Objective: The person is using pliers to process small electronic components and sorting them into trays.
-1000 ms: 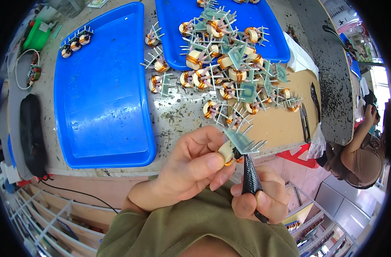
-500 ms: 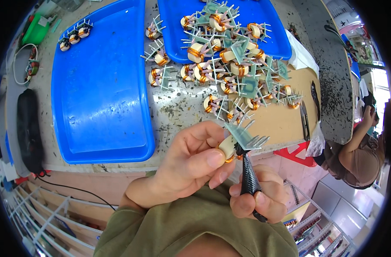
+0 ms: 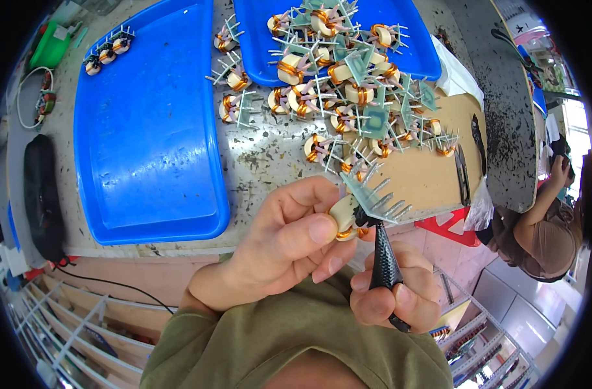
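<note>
My left hand [image 3: 279, 240] pinches a toroidal coil [image 3: 342, 212], a cream ring with copper winding, between thumb and fingers. A green circuit board [image 3: 368, 198] with a row of metal pins is attached to the coil, tilted upward. Black paste sits where ring and board meet. My right hand [image 3: 403, 295] is closed round a black cone-shaped glue bag [image 3: 385, 262]. Its narrow tip points up and meets the black paste under the board. Whether paste is flowing out cannot be made out.
Several similar coils [image 3: 359, 94] lie heaped on a blue tray [image 3: 417, 39], the metal table and brown cardboard. Three coils with black paste [image 3: 106, 56] stand in the left blue tray [image 3: 150, 155]. Black tweezers [image 3: 462, 175] rest at right; a person [image 3: 542, 227] sits beyond.
The bag and my right hand have shifted slightly right, with the tip further along the board's underside. The coil and board have turned a little in my left hand. The view has shifted slightly.
</note>
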A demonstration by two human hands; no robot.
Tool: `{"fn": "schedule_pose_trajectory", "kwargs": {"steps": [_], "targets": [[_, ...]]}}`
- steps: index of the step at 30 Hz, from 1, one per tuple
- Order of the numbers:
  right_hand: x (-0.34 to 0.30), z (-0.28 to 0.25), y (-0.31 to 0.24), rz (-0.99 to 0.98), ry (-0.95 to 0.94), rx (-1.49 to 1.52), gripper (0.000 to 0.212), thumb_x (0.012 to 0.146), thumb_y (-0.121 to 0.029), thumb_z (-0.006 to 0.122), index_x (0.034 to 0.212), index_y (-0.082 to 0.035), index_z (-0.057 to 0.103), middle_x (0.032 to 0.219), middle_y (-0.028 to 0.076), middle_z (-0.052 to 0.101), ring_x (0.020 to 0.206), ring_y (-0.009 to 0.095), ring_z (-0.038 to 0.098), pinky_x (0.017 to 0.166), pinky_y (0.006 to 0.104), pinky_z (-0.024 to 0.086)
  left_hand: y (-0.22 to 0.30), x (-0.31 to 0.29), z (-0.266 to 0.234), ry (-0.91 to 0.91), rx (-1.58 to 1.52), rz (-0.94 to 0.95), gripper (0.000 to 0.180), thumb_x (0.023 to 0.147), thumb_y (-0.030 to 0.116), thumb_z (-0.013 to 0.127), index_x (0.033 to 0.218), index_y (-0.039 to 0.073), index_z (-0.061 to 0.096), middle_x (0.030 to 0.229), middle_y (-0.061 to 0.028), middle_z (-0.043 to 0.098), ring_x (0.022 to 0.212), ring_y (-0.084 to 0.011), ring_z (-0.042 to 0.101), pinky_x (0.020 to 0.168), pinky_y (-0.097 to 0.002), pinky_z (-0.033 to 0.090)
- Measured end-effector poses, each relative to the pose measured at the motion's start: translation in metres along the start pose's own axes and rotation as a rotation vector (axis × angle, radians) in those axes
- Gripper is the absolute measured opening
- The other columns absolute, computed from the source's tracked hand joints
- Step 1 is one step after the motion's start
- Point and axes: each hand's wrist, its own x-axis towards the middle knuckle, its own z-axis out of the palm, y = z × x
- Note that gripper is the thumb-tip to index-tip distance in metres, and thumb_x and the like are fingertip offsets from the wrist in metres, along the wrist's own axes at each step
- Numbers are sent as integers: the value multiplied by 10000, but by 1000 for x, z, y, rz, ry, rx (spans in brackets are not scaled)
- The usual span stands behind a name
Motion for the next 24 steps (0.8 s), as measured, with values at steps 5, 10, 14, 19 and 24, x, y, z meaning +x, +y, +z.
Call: {"fn": "schedule_pose_trajectory", "kwargs": {"steps": [5,10,14,19,24], "targets": [[-1,2,0,-14,23,9,296,690,-11,642,915,-10,450,647,78,540,457,164,536,373,251,436,-4,1,-8,-205,-170,77,233,803,178,541,942,13,454,918,-165,551,534,-108,469,425,-197,352],[-3,4,3,-45,48,25,280,680,-11,652,886,-6,461,626,77,535,444,158,518,363,250,429,-3,1,-8,-180,-149,66,237,796,179,551,928,9,451,882,-135,542,533,-109,469,415,-196,346],[-1,4,1,-15,84,11,270,672,-6,656,866,-4,469,614,73,533,438,157,508,359,249,424,-5,2,-7,-186,-166,78,243,796,182,553,929,7,451,878,-136,542,533,-110,469,415,-196,346],[-2,2,0,-12,54,-3,280,670,2,652,878,-6,465,620,73,539,446,163,521,370,250,430,-4,2,-8,-218,-162,93,250,793,182,556,940,9,451,905,-177,550,531,-109,466,424,-201,348],[-2,0,-1,16,60,-15,279,660,10,654,870,-8,470,614,69,535,448,164,523,374,250,432,-6,2,-6,-185,-149,121,252,787,169,562,962,27,451,905,-181,548,528,-112,464,429,-201,348]]}}
